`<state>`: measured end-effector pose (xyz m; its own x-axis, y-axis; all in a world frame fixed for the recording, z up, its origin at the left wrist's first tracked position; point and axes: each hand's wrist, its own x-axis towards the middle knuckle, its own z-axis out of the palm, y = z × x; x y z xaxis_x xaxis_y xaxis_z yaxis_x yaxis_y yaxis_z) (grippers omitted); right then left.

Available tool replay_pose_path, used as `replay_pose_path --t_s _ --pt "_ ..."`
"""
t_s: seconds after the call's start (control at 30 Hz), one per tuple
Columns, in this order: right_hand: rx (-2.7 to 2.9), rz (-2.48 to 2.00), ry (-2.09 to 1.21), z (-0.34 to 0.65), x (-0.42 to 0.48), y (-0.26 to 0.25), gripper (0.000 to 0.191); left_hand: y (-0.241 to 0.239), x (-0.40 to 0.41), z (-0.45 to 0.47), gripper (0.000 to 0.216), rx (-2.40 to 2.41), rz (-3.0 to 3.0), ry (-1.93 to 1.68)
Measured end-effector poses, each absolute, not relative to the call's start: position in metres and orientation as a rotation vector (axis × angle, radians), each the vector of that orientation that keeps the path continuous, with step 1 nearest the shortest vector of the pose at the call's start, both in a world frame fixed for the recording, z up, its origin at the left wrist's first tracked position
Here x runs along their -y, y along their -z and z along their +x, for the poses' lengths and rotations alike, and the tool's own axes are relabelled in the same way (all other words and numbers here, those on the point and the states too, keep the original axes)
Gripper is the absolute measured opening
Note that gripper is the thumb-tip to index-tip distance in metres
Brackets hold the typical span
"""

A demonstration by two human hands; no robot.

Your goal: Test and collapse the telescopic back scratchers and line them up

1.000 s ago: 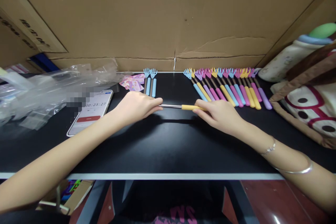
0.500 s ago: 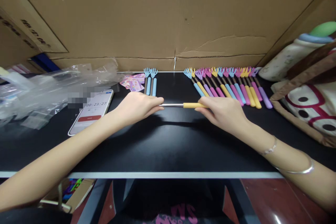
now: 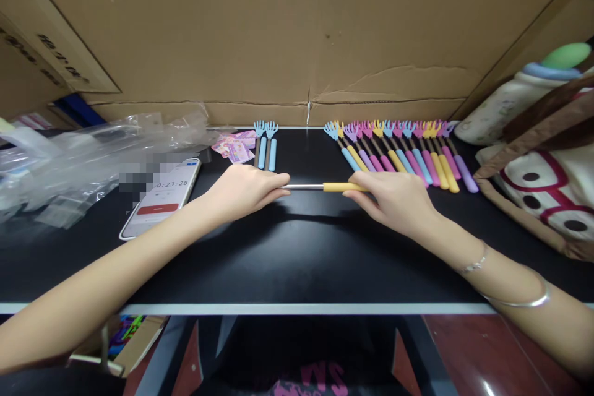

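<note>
A telescopic back scratcher point(image 3: 320, 187) with a yellow handle and a silver rod is stretched level between my hands above the black table point(image 3: 297, 260). My left hand point(image 3: 245, 189) is closed round the head end, which is hidden in the fingers. My right hand point(image 3: 394, 198) is closed on the yellow handle. Behind my right hand lies a row of several scratchers point(image 3: 399, 151) with blue, yellow, pink and purple handles. A blue pair of scratchers point(image 3: 266, 145) lies behind my left hand.
A phone point(image 3: 162, 197) showing a timer lies at the left, beside crumpled clear plastic bags point(image 3: 83, 158). Pink paper slips point(image 3: 236, 145) lie near the back. Cardboard walls point(image 3: 297, 37) close off the back and sides. A patterned bag point(image 3: 542, 179) stands at the right.
The rod is drawn out slightly further, with my right hand and the yellow handle a little more to the right. The phone timer has gone from 23:27 to 23:28.
</note>
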<state>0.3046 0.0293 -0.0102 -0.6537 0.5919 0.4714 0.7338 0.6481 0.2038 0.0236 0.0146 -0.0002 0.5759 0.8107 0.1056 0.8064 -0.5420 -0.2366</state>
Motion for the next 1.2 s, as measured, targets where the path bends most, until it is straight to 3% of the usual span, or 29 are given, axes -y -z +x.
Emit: replay_pose_path --t_s 1.2 --pt "2.539 -1.055 0.546 0.3050 -0.0300 0.0069 0.041 -0.0011 -0.0121 0.0277 0.030 1.330 -2.628 -0.051"
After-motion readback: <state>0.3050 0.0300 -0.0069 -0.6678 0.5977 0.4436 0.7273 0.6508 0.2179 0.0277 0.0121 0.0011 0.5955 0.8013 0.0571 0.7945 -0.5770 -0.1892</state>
